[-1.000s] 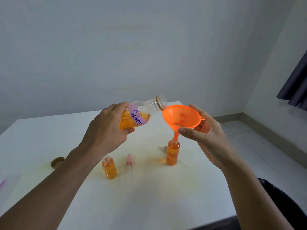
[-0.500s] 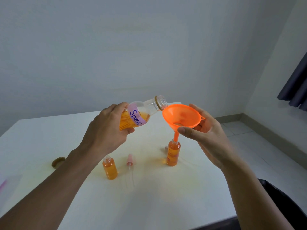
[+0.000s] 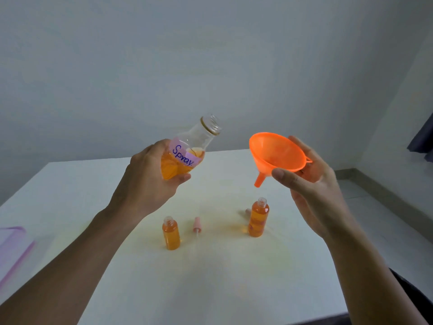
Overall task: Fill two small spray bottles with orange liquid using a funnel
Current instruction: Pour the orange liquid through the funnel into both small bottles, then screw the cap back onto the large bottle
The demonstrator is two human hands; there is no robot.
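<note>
My left hand (image 3: 150, 181) grips a clear bottle (image 3: 187, 151) labelled "Spray", half full of orange liquid, tilted with its open mouth up and to the right. My right hand (image 3: 309, 184) holds the orange funnel (image 3: 276, 156) in the air, its spout pointing down-left, above and clear of the right small bottle (image 3: 258, 218). That bottle and the left small bottle (image 3: 171, 233) stand uncapped on the white table (image 3: 222, 277), both filled with orange liquid.
A pink spray cap (image 3: 196, 226) with its tube lies between the two small bottles; another pink cap (image 3: 247, 211) peeks out behind the right one. A purple-edged container (image 3: 11, 249) sits at the table's left edge. Floor drops off to the right.
The big bottle tipped back from the funnel, mouth now raised. My right hand lifted the funnel out of the right small bottle and tilted it.
</note>
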